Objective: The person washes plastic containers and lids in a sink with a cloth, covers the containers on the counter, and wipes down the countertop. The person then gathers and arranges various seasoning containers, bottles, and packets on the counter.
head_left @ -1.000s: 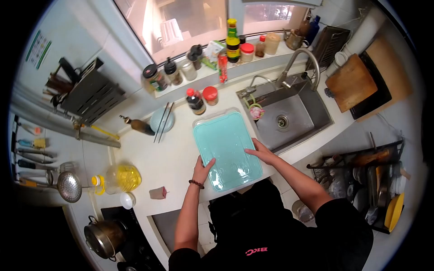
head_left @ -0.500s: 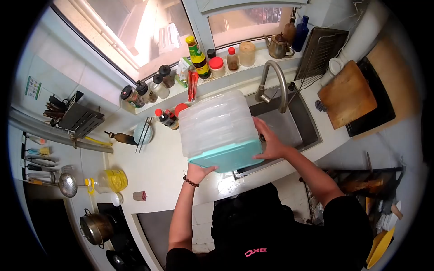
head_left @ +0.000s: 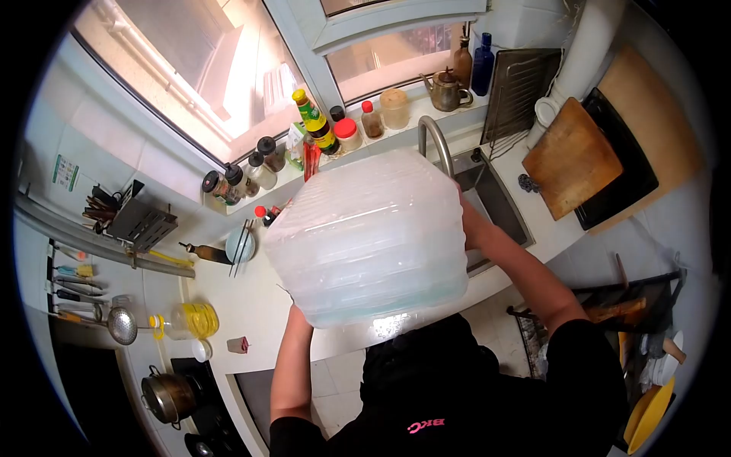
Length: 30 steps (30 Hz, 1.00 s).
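A large translucent plastic storage box (head_left: pixel 373 236) is held up between my two hands, its ribbed side filling the middle of the view. A faint teal tint shows through its lower part. My right hand (head_left: pixel 473 222) grips the box's right side, with the fingers mostly hidden behind it. At the lower left corner, my left hand (head_left: pixel 301 315) supports the box, its fingers also out of sight. Behind the box stands the sink (head_left: pixel 499 202) with its curved faucet (head_left: pixel 437 141), partly covered.
Bottles and jars, including a yellow-capped sauce bottle (head_left: pixel 314 122), line the windowsill. On the left of the white counter (head_left: pixel 221 286) are a bowl (head_left: pixel 240 245) with chopsticks and an oil jug (head_left: pixel 190 320). A pot (head_left: pixel 169 394) sits on the stove; a cutting board (head_left: pixel 571 158) leans at right.
The box has come nearer the camera and tilted, so its ribbed side faces up at me and the teal lid is no longer directly visible. My fingers have become more hidden.
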### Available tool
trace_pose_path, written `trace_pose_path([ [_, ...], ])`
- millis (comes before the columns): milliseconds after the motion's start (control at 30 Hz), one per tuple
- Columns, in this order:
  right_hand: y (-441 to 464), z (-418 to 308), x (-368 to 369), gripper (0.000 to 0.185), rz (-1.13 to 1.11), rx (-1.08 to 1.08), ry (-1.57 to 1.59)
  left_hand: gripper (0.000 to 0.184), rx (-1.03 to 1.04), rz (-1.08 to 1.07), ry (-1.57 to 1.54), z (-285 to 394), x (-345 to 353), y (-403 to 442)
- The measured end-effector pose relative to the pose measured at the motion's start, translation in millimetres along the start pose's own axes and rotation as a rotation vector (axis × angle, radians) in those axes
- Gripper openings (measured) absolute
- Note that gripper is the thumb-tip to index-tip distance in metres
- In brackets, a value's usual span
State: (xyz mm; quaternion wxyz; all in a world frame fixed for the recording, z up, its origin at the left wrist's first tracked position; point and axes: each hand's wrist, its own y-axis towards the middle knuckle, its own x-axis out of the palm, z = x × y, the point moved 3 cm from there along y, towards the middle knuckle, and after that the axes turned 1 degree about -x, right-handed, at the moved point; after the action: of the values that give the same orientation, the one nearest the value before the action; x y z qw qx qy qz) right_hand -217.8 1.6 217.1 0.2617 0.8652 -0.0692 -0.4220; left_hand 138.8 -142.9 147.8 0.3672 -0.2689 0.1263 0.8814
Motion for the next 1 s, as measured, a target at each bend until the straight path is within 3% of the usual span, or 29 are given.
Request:
trace_pose_path([
  [133, 6.9, 31.3, -1.6, 0.129, -0.031, -0.029, 0.056, 0.061, 0.01, 0.025, 0.124, 4.4, -2.7, -9.5],
  [200, 10.2, 21.5, -13.6, 0.131, 0.115, -0.187, 0.01, 0.061, 0.014, 0.038, 0.167, 5.4, -8.1, -11.1],
  [400, 35.1, -0.8, -46.9, 0.135, 0.198, -0.329, -0.123, 0.062, 0.011, 0.069, 0.243, 9.2, -23.0, -7.7],
  [600, 36.1, 13.3, -50.1, 0.137, 0.083, -0.269, -0.062, 0.062, 0.012, 0.097, 0.29, 10.1, -25.7, -7.6],
  [833, 36.6, 14.6, -57.0, 0.138, 0.104, -0.274, -0.032, 0.063, 0.026, 0.123, 0.345, 13.2, -20.5, 0.4],
  [1000, 35.2, 29.3, -48.3, 0.123, 0.076, -0.29, 0.076, 0.064, 0.035, 0.146, 0.38, 15.9, -13.8, 3.2],
])
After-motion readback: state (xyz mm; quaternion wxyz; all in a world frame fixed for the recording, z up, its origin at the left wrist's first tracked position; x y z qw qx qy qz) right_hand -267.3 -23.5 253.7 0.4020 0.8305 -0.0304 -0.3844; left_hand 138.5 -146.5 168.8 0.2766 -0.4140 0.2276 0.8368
